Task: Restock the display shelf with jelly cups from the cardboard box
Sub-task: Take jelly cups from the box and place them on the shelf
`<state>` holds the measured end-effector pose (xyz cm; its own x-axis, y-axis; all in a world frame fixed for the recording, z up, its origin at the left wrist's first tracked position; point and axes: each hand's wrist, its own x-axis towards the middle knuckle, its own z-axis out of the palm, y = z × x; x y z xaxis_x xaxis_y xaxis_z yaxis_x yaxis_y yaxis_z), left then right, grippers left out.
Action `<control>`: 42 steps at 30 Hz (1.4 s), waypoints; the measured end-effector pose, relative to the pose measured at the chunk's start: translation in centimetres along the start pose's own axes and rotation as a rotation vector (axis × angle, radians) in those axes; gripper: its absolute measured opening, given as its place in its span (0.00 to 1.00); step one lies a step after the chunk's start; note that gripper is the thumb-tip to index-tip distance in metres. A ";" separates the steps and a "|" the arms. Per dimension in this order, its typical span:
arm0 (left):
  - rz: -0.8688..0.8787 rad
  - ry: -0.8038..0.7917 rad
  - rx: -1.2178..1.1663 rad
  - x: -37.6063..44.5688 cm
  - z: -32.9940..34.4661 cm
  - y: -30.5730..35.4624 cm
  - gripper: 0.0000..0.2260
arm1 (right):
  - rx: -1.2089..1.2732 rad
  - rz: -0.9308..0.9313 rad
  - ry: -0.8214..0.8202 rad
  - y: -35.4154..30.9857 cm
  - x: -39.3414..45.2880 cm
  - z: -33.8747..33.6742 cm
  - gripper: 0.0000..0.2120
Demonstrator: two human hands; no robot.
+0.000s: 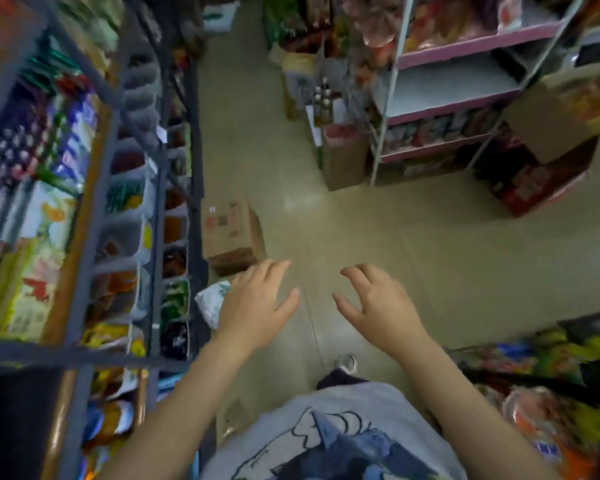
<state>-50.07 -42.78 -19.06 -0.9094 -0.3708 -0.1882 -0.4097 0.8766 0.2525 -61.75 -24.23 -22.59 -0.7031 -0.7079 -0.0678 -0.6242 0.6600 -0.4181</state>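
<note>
1. Left hand (257,303): held out over the aisle floor (378,237), fingers loosely spread and straight, holding nothing.
2. Right hand (378,303): out beside the left, apart from it, fingers spread and slightly curled at the tips, also holding nothing.
3. Cardboard box (231,233): on the floor against the foot of the left-hand shelf unit (94,209), just ahead of the left hand's fingertips. Top looks closed; can't tell contents. Frame is motion-blurred.
4. Jelly cups: can't pick them out for certain. The shelf unit's tiers hold clear bins and coloured packets, too smeared to identify.
5. White plastic bag (212,299): on the floor by the shelf base, just left of the left wrist, nearer than the box.
6. Far side of the aisle: pink-edged rack (465,50) with packaged goods, open cartons (343,161) stacked at its foot.
7. Bottom of view: grey printed shirt (343,438), one shoe tip (347,362) on the floor.
</note>
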 end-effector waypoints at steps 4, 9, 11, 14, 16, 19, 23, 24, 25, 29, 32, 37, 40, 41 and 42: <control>0.015 -0.010 0.005 9.9 -2.0 1.8 0.32 | -0.026 0.003 0.035 3.7 8.9 -3.6 0.25; 0.068 -0.012 -0.014 21.6 -2.5 4.2 0.32 | -0.071 0.050 0.052 9.1 17.6 -6.0 0.20; 0.103 -0.023 -0.025 27.1 -2.6 5.3 0.29 | -0.087 0.082 0.035 11.7 21.1 -7.1 0.21; 0.202 -0.065 -0.008 35.7 -2.7 8.0 0.25 | -0.120 0.160 0.037 16.0 25.9 -9.8 0.22; 0.273 -0.106 -0.031 41.2 -3.2 10.6 0.25 | -0.111 0.237 0.056 18.7 28.2 -12.2 0.23; 0.396 -0.146 -0.030 48.9 -3.7 15.5 0.29 | -0.113 0.361 0.114 23.3 30.6 -15.2 0.23; 0.591 -0.191 0.036 56.5 -3.5 23.8 0.35 | -0.054 0.586 0.192 30.5 30.8 -17.9 0.23; 0.637 -0.206 0.055 58.2 -3.0 26.1 0.33 | -0.037 0.640 0.209 32.6 30.7 -18.4 0.23; 0.674 -0.223 0.072 59.9 -2.4 28.4 0.30 | -0.019 0.687 0.224 34.7 30.7 -18.8 0.23; 0.763 -0.259 0.114 66.0 0.5 38.3 0.26 | 0.021 0.802 0.276 44.2 31.4 -20.8 0.24; 0.777 -0.251 0.121 69.8 1.9 45.9 0.25 | 0.036 0.816 0.266 51.7 32.3 -23.6 0.23; 0.763 -0.256 0.095 75.7 2.3 56.7 0.24 | 0.024 0.752 0.199 63.3 34.7 -30.6 0.24; 0.721 -0.255 0.063 79.7 2.9 60.9 0.24 | 0.023 0.729 0.181 69.3 37.1 -33.7 0.24; 0.702 -0.257 0.055 81.2 3.3 61.8 0.24 | 0.031 0.728 0.200 71.1 38.0 -34.4 0.24; 0.682 -0.260 0.045 82.7 3.8 62.8 0.24 | 0.042 0.730 0.209 73.0 39.0 -34.9 0.24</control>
<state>-150.70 -17.25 -22.37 -0.9128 0.3419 -0.2234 0.2501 0.9004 0.3560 -146.64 5.13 -24.09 -0.9851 -0.0298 -0.1694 0.0350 0.9295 -0.3673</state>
